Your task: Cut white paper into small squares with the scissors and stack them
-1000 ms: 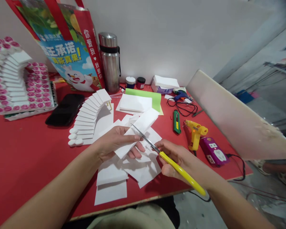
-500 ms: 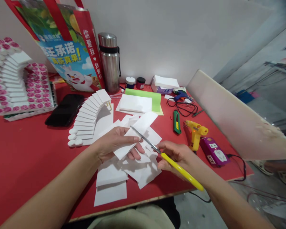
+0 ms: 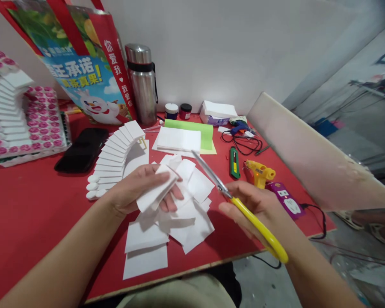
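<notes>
My left hand (image 3: 136, 186) is closed on a folded strip of white paper (image 3: 155, 192), thumb on top and fingers underneath. My right hand (image 3: 258, 203) grips a pair of scissors (image 3: 258, 229) by their yellow handles. Their metal blades point up and to the left, close together and apart from the held strip. Below my left hand, several cut white paper pieces (image 3: 195, 229) lie loosely overlapped. Just beyond it stands a curved white model staircase (image 3: 115, 149) with small round discs at its lower end.
A red table (image 3: 35, 205) carries a black phone (image 3: 81, 149), a steel flask (image 3: 143, 90), a stack of white sheets (image 3: 179, 139), a green cutter (image 3: 234, 162), a yellow glue gun (image 3: 259, 171) and a purple power strip (image 3: 285, 199). A pale board (image 3: 311, 158) edges the right side.
The scissors have pulled away to the right, off the paper. A cut end of the strip has come away, leaving a shorter piece in my left hand, which has shifted slightly left.
</notes>
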Demonstrator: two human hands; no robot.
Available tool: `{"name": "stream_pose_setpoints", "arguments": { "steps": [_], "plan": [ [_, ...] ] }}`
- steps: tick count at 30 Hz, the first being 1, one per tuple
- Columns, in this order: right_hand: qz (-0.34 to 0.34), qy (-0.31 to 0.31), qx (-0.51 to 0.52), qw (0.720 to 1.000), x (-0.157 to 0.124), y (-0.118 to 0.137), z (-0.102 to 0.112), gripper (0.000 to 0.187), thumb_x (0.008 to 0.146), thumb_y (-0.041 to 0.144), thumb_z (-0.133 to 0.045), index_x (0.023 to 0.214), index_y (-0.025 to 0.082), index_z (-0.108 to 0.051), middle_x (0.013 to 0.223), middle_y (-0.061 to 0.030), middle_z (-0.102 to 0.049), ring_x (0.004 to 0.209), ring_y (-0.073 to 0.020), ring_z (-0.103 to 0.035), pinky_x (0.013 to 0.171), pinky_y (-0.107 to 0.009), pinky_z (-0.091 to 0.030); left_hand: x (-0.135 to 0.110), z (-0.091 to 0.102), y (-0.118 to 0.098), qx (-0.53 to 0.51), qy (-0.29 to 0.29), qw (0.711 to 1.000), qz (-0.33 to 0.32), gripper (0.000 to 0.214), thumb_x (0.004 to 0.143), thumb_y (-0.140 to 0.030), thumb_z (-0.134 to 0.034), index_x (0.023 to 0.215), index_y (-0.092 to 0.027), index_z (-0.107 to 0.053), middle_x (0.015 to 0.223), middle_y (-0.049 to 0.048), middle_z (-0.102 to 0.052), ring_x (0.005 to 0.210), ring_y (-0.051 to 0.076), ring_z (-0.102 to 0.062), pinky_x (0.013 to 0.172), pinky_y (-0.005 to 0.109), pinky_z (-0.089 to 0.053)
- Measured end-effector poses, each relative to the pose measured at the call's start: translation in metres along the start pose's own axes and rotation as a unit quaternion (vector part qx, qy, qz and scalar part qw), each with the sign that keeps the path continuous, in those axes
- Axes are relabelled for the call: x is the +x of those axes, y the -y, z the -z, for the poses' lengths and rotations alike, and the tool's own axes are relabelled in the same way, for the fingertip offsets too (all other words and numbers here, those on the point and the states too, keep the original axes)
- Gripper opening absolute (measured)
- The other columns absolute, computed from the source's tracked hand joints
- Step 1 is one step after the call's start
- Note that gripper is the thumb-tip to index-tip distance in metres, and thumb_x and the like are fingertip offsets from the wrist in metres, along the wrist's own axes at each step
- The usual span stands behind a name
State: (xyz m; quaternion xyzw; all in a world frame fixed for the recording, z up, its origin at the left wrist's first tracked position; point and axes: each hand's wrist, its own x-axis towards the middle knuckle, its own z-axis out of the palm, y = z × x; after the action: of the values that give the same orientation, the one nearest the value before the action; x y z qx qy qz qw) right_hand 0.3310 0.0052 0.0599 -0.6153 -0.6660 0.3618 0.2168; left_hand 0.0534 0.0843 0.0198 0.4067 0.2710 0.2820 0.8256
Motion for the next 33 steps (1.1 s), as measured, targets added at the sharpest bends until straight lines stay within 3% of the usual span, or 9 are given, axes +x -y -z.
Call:
{"name": "stream_pose_setpoints", "arguments": {
  "steps": [2, 4, 8, 10, 13, 16, 20, 23, 33],
  "plan": [
    [-0.027, -0.074, -0.157, 0.984, 0.008, -0.001, -0.001, 0.035, 0.092, 0.05, -0.063, 0.105, 0.018, -0.063, 0.07, -0.0031, -0.066, 0.064, -0.02, -0.064, 0.058, -0.028, -0.042, 0.002, -0.003, -0.001, -0.009, -0.053, 0.995, -0.089, 0.041, 0.097, -0.048, -0.062, 0.118, -0.015, -0.071, 0.108, 0.0138, -0.079, 0.084, 0.025, -0.079, 0.068, 0.032, -0.065],
    [-0.086, -0.098, -0.318, 0.939, 0.022, -0.005, -0.006, 0.027, 0.095, 0.038, -0.059, 0.108, 0.015, -0.064, 0.08, -0.0108, -0.072, 0.076, -0.0272, -0.071, 0.063, -0.031, -0.045, 0.005, -0.007, 0.003, 0.028, -0.104, 0.981, -0.161, 0.044, 0.102, -0.047, -0.052, 0.134, -0.018, -0.064, 0.137, 0.0142, -0.068, 0.119, 0.029, -0.07, 0.096, 0.042, -0.061],
    [-0.154, -0.072, -0.451, 0.876, 0.054, -0.019, -0.022, 0.025, 0.097, 0.032, -0.05, 0.103, 0.011, -0.064, 0.087, -0.0187, -0.075, 0.086, -0.0342, -0.075, 0.064, -0.034, -0.045, 0.01, -0.016, 0.016, 0.284, -0.123, 0.91, -0.276, 0.05, 0.1, -0.032, -0.057, 0.15, -0.028, -0.05, 0.165, 0.0068, -0.04, 0.154, 0.028, -0.032, 0.125, 0.048, -0.031],
    [-0.151, -0.078, -0.455, 0.874, 0.065, -0.027, -0.028, 0.025, 0.098, 0.032, -0.048, 0.103, 0.013, -0.062, 0.088, -0.0182, -0.075, 0.087, -0.0341, -0.076, 0.063, -0.033, -0.045, 0.008, -0.016, 0.016, 0.42, -0.141, 0.83, -0.34, 0.055, 0.1, -0.029, -0.057, 0.153, -0.032, -0.046, 0.167, 0.0059, -0.036, 0.156, 0.027, -0.028, 0.127, 0.049, -0.027],
    [-0.136, -0.087, -0.449, 0.879, 0.072, -0.035, -0.033, 0.024, 0.099, 0.033, -0.046, 0.104, 0.014, -0.06, 0.089, -0.0172, -0.075, 0.086, -0.0337, -0.076, 0.06, -0.032, -0.044, 0.001, -0.003, 0.004, 0.586, -0.266, 0.658, -0.389, 0.057, 0.098, -0.029, -0.059, 0.153, -0.03, -0.044, 0.162, 0.0083, -0.042, 0.155, 0.029, -0.029, 0.127, 0.054, -0.024],
    [-0.135, -0.09, -0.442, 0.882, 0.074, -0.038, -0.034, 0.024, 0.099, 0.033, -0.047, 0.105, 0.014, -0.059, 0.09, -0.0178, -0.075, 0.084, -0.0328, -0.076, 0.06, -0.031, -0.044, -0.007, 0.024, -0.011, 0.668, -0.439, 0.531, -0.282, 0.078, 0.093, -0.042, -0.066, 0.16, -0.023, -0.03, 0.168, 0.0153, -0.029, 0.158, 0.04, -0.012, 0.126, 0.063, -0.015],
    [-0.133, -0.093, -0.435, 0.886, 0.074, -0.038, -0.034, 0.023, 0.099, 0.033, -0.047, 0.105, 0.014, -0.059, 0.091, -0.0173, -0.075, 0.085, -0.0327, -0.076, 0.061, -0.031, -0.045, -0.011, 0.056, -0.019, 0.676, -0.503, 0.529, -0.099, 0.103, 0.089, -0.055, -0.066, 0.163, -0.008, -0.012, 0.159, 0.0325, -0.032, 0.145, 0.055, -0.034, 0.11, 0.072, -0.036],
    [-0.139, -0.099, -0.43, 0.887, 0.075, -0.037, -0.034, 0.024, 0.098, 0.033, -0.047, 0.106, 0.014, -0.059, 0.09, -0.0172, -0.075, 0.085, -0.0338, -0.076, 0.061, -0.032, -0.046, -0.009, 0.061, -0.019, 0.677, -0.517, 0.522, -0.033, 0.102, 0.087, -0.053, -0.066, 0.163, -0.007, -0.015, 0.147, 0.0343, -0.044, 0.131, 0.057, -0.051, 0.098, 0.069, -0.048],
    [-0.143, -0.105, -0.416, 0.892, 0.074, -0.039, -0.033, 0.022, 0.097, 0.031, -0.047, 0.105, 0.015, -0.059, 0.091, -0.0167, -0.075, 0.086, -0.0345, -0.076, 0.061, -0.032, -0.046, -0.02, 0.042, -0.037, 0.695, -0.527, 0.486, -0.047, 0.104, 0.075, -0.042, -0.073, 0.16, -0.003, -0.027, 0.138, 0.0309, -0.054, 0.128, 0.051, -0.053, 0.101, 0.064, -0.046]
  ]
}}
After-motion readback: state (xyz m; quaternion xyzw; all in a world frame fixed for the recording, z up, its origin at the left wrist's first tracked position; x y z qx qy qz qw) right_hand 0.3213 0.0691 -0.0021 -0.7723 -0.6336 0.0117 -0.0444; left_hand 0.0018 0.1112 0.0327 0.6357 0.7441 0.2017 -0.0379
